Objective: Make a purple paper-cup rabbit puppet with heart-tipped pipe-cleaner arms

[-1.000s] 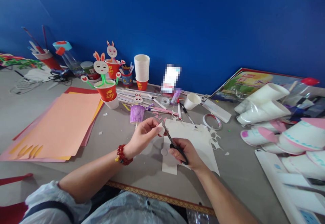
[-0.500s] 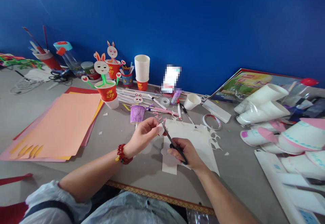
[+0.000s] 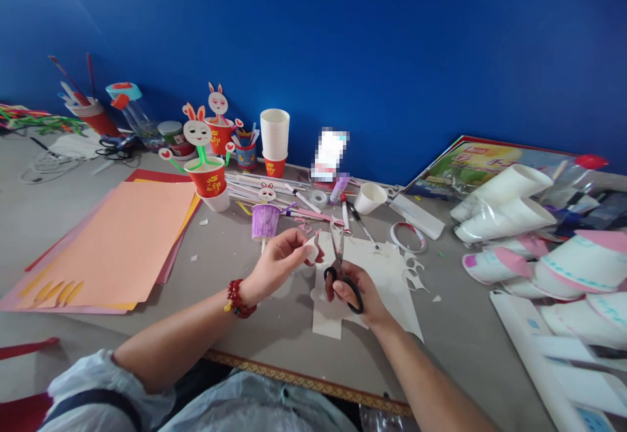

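Between thumb and fingers, my left hand [image 3: 285, 253] pinches a small piece of white paper [image 3: 312, 250]. My right hand [image 3: 361, 293] grips black-handled scissors [image 3: 339, 255]; their blades are parted, point away from me and stand just right of the paper piece, apart from it. Under the right hand lies a larger white sheet [image 3: 392, 295] with cut edges. Beyond my left hand stands a purple-coloured paper cup [image 3: 265, 222] with a small rabbit face [image 3: 267, 191] above its rim.
Coloured paper sheets [image 3: 112, 242] are stacked at left. Behind them stand rabbit-decorated red cups [image 3: 208, 181] and a tall stack of white cups [image 3: 275, 132]. Pens, straws and a tape roll [image 3: 408, 238] lie farther back. Decorated white cups [image 3: 582, 262] crowd the right side.
The scissors have come away from the paper piece, swung more upright, and their blades have opened. My left hand stays nearly in place, with the paper turned slightly.
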Available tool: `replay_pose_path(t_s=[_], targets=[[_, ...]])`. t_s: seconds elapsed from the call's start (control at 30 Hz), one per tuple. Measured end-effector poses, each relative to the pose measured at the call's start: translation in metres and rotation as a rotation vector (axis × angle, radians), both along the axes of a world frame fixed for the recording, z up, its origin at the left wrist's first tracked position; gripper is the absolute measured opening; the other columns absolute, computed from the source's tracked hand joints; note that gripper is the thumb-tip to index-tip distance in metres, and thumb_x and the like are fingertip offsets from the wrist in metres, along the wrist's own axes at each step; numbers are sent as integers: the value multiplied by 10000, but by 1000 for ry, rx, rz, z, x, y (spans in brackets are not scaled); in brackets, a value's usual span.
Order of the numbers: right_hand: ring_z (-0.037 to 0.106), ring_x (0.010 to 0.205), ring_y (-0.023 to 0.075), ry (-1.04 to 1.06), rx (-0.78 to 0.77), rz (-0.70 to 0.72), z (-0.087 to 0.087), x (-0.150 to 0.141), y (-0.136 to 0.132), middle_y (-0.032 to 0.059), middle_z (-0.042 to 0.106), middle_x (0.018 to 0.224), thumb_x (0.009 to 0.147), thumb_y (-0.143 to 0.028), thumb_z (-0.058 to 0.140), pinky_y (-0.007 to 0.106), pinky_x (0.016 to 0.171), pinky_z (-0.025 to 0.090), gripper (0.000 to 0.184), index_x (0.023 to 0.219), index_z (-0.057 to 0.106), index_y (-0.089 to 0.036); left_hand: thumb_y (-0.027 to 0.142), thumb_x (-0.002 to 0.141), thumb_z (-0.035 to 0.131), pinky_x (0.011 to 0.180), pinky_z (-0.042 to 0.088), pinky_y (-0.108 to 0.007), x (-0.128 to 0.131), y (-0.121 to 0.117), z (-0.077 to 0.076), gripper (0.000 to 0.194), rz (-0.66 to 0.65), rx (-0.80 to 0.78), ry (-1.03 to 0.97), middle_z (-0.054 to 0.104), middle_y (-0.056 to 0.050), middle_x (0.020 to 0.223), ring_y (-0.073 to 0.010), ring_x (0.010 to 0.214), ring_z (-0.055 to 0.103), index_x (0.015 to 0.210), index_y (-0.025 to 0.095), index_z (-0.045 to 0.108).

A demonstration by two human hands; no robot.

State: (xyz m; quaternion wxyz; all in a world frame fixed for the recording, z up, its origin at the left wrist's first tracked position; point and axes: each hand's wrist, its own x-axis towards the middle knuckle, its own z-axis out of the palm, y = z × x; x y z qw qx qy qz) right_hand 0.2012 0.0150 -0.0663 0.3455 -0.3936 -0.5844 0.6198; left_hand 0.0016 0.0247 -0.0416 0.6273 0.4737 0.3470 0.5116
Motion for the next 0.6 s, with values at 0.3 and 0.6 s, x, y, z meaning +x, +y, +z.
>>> replay_pose_path(t_s=[0.3, 0.6], targets=[[396, 481, 98, -36, 71, -269, -2, 1, 0, -37, 520, 578, 794, -453, 676, 238, 473, 317, 274, 799, 602, -190, 420, 878, 645, 647, 516, -273, 11, -10, -6, 280, -214, -63, 121, 657, -32, 733, -155, 664, 668, 859, 161, 539], [480, 544, 127, -144, 116, -195, 1, -3, -3, -12, 574, 591, 755, -363, 660, 239, 518, 368, 209, 710, 554, -189, 301, 840, 646, 528, 363, -195, 15, -13, -16, 144, -210, 11, 324, 599, 12, 707, -91, 582, 501, 857, 166, 600]])
